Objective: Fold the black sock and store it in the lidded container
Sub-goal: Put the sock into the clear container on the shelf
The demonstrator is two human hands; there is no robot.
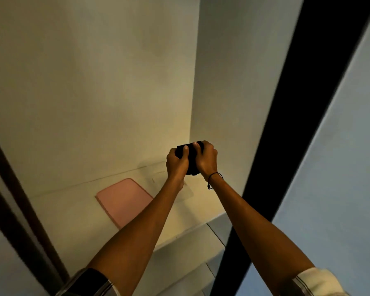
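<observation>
The black sock (191,159) is bunched into a compact bundle, held up in the air in front of a cream wall corner. My left hand (176,164) grips its left side with the thumb on top. My right hand (206,160) grips its right side, fingers curled over the upper edge. A pink flat lid (124,201) lies on the white shelf below and to the left of my hands. A faint clear container (188,190) seems to stand on the shelf just under my hands; its outline is hard to make out.
The white shelf (77,208) runs along the cream wall, with a lower step or shelf edge (192,236) nearer me. A dark vertical frame (271,167) stands at the right, a dark brown post (24,210) at the left.
</observation>
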